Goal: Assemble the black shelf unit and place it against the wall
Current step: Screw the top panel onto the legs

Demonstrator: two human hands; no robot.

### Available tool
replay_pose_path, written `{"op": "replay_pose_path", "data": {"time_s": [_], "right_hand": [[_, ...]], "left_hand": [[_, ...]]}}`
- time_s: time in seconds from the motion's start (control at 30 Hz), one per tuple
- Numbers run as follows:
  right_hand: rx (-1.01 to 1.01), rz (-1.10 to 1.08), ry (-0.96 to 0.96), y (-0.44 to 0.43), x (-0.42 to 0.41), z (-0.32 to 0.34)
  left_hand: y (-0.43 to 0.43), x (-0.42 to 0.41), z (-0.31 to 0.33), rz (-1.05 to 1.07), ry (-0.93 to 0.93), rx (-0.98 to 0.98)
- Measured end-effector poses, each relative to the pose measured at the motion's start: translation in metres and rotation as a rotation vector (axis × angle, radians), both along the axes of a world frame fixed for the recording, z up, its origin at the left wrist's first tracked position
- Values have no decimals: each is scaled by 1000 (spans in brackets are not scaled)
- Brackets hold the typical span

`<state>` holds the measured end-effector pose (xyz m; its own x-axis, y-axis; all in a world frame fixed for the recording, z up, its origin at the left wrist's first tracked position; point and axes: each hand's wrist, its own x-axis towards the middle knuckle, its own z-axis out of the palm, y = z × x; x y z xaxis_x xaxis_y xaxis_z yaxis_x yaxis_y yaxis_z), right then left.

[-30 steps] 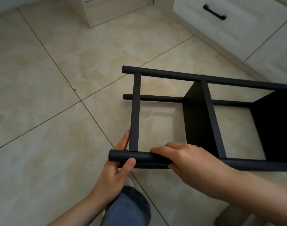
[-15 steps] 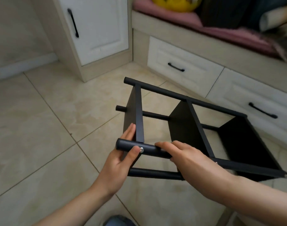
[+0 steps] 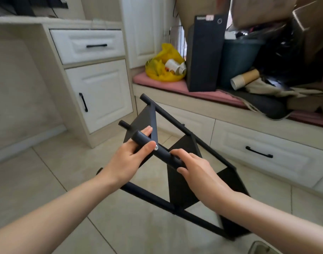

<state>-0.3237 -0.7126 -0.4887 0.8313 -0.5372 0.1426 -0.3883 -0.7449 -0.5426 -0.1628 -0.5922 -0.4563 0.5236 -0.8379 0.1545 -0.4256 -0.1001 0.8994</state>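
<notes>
1. Since half a second ago you have swung the black shelf unit (image 3: 182,187) up: it lay nearly level over the tiles and now slants steeply, its free post ends high and to the left. Your view has lifted with it, so the window seat's clutter now shows.
2. Beige floor (image 3: 47,180) tiles with thin seams run under everything. On the left stands a cream cabinet, a drawer (image 3: 87,45) above a door (image 3: 100,96), both with black handles.
3. Behind the unit runs a window seat with a pink cushion (image 3: 166,83). On it sit a yellow bag (image 3: 162,65), an upright black box (image 3: 204,54) and a stack of paper cups (image 3: 245,78) lying on its side. Below the seat is a seat drawer (image 3: 257,154) with a black handle.
4. The unit is in front of you, between your arms and the seat, its low end down by the tiles at the lower right.
5. Your left grip (image 3: 125,160) is clasped round the near post (image 3: 162,153), thumb on top beside a silver screw (image 3: 156,147), fingertips showing past the post.
6. Your right grip (image 3: 199,173) is wrapped round the same post just beside the left, fingers over it and thumb beneath.
</notes>
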Motion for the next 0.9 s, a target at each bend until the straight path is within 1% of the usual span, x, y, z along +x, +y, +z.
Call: {"op": "replay_pose_path", "data": {"time_s": [0.2, 0.3, 0.37, 0.43, 0.5, 0.7, 0.83, 0.9], "right_hand": [[193, -56, -200, 3, -14, 32], [311, -85, -303, 8, -25, 42], [372, -107, -353, 12, -31, 45], [414, -126, -399, 15, -36, 45], [474, -133, -436, 18, -41, 44], [583, -117, -461, 25, -51, 35], [593, -116, -486, 30, -53, 26], [604, -129, -509, 31, -53, 23]], "left_hand": [[-12, -16, 62, -56, -153, 64], [-18, -29, 83, -48, -195, 15], [-21, -38, 89, 6, -274, -35], [-22, -49, 92, 77, -395, -91], [-21, -62, 92, 125, -462, -150], [-12, -95, 73, 228, -524, -283], [-2, -103, 62, 269, -573, -334], [4, -101, 59, 273, -553, -364]]}}
